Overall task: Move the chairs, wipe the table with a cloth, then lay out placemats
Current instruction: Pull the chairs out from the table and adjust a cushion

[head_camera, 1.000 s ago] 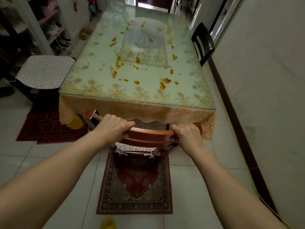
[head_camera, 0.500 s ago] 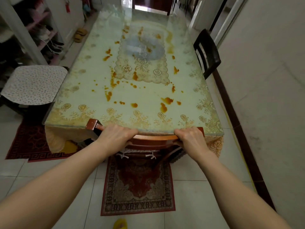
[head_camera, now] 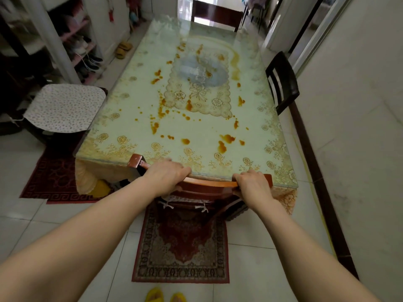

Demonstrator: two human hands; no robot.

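At the near end of the table (head_camera: 139,118), a reddish wooden chair (head_camera: 209,184) is tucked under the edge, its top rail level with the glass top. The rail is gripped by the left hand (head_camera: 165,177) near its left end and by the right hand (head_camera: 253,184) near its right end, fingers curled over it. Orange stains (head_camera: 224,141) are scattered across the tabletop. A dark chair (head_camera: 281,81) is placed at the table's right side and a cushioned chair (head_camera: 65,107) at its left. A patterned rug (head_camera: 181,251) is laid under the gripped chair.
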